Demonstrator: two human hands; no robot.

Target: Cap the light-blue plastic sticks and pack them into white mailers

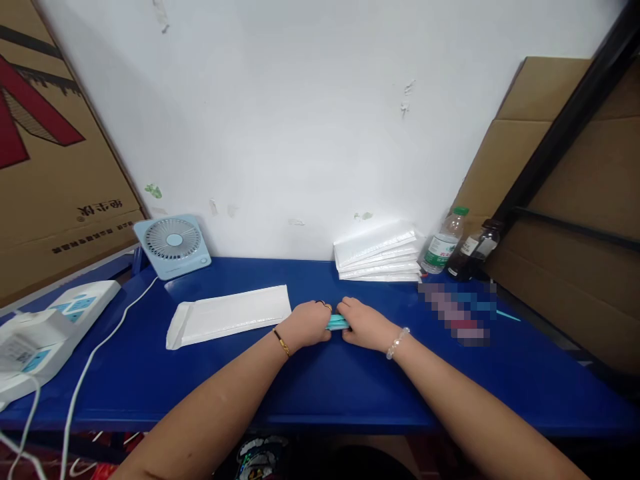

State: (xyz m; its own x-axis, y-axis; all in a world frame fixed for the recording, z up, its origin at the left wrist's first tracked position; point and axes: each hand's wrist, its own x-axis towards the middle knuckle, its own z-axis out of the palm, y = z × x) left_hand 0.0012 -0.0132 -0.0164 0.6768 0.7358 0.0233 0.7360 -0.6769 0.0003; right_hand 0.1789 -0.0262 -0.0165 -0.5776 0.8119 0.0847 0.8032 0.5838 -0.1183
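Between my two hands, low over the blue table (345, 393), is a small teal item (337, 323), mostly covered by my fingers. My left hand (309, 324) is closed on its left end, and my right hand (364, 325) grips its right end. A white padded envelope (230, 315) lies flat just left of my left hand, its flap end toward the left. Behind my right hand, several white padded envelopes (377, 255) are stacked against the wall.
A light blue fan (174, 245) stands at the back left, near a white power strip (60, 333) with cables. Two bottles, one clear (443, 248) and one dark (473, 252), stand at the back right. Cardboard flanks both sides; a blurred item (457, 313) lies on the right.
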